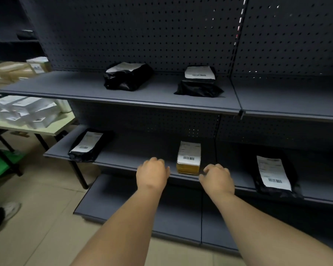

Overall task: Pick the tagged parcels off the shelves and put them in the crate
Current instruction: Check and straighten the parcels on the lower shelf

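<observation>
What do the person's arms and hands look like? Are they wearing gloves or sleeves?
No gloves and no sleeves show. Both forearms are bare right up to the bottom edge of the picture. The left hand and the right hand are bare too. No watch, ring, bracelet or marking can be seen on either one.

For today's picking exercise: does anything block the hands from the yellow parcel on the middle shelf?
Nothing visible. The left hand and right hand flank the yellow parcel at the shelf edge, with open shelf between.
</observation>
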Motion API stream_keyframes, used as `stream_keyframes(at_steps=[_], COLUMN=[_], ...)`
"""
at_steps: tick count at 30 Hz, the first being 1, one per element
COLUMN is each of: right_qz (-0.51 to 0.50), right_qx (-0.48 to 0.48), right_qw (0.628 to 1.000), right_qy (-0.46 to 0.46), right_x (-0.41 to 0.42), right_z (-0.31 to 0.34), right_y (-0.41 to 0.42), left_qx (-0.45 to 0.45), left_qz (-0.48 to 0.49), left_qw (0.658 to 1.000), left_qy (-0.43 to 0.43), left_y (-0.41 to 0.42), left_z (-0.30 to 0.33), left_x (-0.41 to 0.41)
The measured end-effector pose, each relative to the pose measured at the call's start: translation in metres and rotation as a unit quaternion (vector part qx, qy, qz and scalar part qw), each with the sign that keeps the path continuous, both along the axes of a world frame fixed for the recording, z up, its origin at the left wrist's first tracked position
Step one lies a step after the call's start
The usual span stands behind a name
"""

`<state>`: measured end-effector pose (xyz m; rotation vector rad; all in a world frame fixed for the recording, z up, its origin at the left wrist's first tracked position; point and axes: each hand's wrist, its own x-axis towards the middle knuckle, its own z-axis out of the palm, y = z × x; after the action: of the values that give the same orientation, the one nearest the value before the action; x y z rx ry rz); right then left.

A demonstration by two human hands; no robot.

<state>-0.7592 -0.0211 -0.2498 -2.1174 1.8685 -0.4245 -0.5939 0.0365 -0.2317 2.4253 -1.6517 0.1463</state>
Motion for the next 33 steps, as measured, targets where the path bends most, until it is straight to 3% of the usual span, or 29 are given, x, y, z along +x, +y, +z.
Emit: stream_keyframes(at_steps=[6,11,15,18,21,25,28,33], right_qz=[-0.053,-0.119,-0.196,-0.297,-0.332,-0.323,-0.313,-0.306], right_qx=[0.020,0.082,0.177,0.248,0.282,0.312,0.322,0.328], right_qw=[0.998,0.986,0.937,0.845,0.767,0.708,0.691,0.683], right_qy=[0.002,-0.078,-0.227,-0.369,-0.472,-0.545,-0.566,-0.576], right_x=[0.020,0.039,0.047,0.046,0.044,0.046,0.047,0.047], right_z=[-0.007,-0.019,-0.036,-0.054,-0.072,-0.087,-0.096,-0.110], right_y=[-0.026,-0.054,-0.081,-0.096,-0.110,-0.130,-0.141,-0.150], left_qx=[0.019,0.076,0.090,0.081,0.059,0.035,0.033,0.037], left_qz=[-0.038,-0.001,0.054,0.148,0.170,0.173,0.173,0.165], left_qw=[0.998,0.976,0.901,0.791,0.726,0.679,0.631,0.615], left_qy=[0.041,0.203,0.420,0.588,0.664,0.713,0.755,0.770], left_y=[-0.042,-0.083,-0.109,-0.125,-0.142,-0.161,-0.171,-0.175], left_z=[-0.011,-0.027,-0.049,-0.069,-0.091,-0.110,-0.118,-0.122], left_x=[0.025,0.043,0.049,0.046,0.042,0.038,0.035,0.031])
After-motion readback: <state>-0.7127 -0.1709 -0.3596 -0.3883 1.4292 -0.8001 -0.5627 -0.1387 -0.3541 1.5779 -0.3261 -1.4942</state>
